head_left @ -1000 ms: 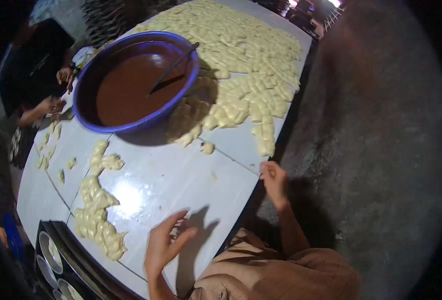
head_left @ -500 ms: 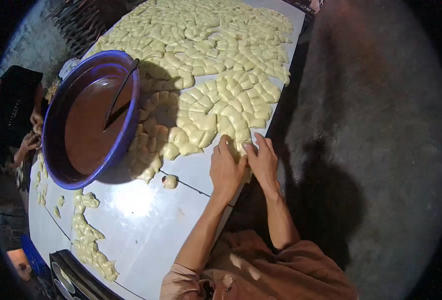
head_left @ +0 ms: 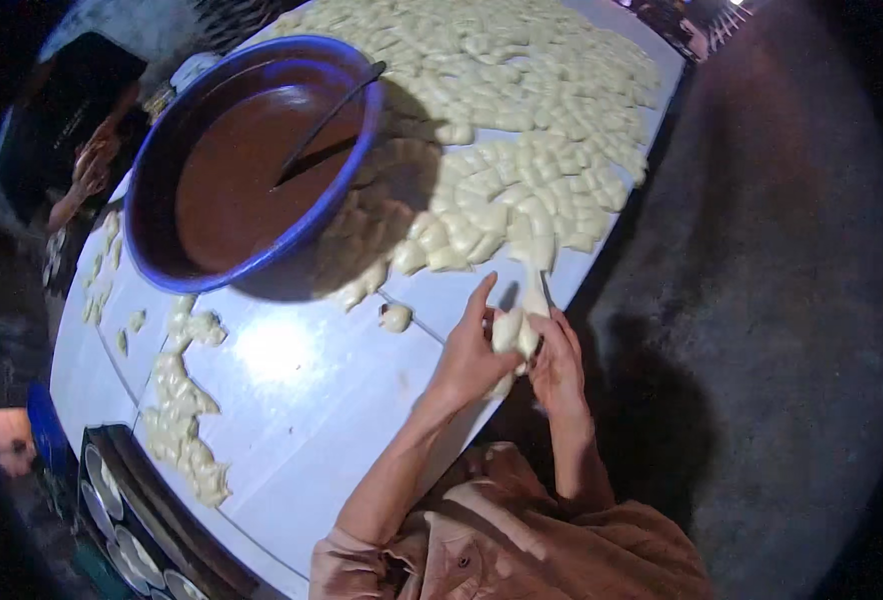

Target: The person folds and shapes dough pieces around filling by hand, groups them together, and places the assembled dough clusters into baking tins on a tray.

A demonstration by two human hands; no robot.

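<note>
Near the table's right edge, a piece of pale yellow dough (head_left: 515, 336) lies between my two hands. From it a thin stretched neck of dough runs up to the wide spread of dough pieces (head_left: 532, 185). My left hand (head_left: 470, 352) holds its left side, thumb across the dough and index finger pointing away. On the other side, my right hand (head_left: 559, 362) grips it with bent fingers. A small dough ball (head_left: 396, 318) with a dark spot on it sits apart, left of my hands.
A large blue-purple basin (head_left: 252, 268) of brown paste stands on the white table (head_left: 312, 430), a dark stick (head_left: 312, 135) leaning in it. Dough scraps (head_left: 177, 405) lie on the left, round moulds (head_left: 132, 550) at lower left. Another person's hands (head_left: 92, 170) are beyond the basin.
My hands have drawn toward me, pulling the dough piece off the edge of the spread so it stretches into a neck. The view has shifted, so the basin appears higher and farther right.
</note>
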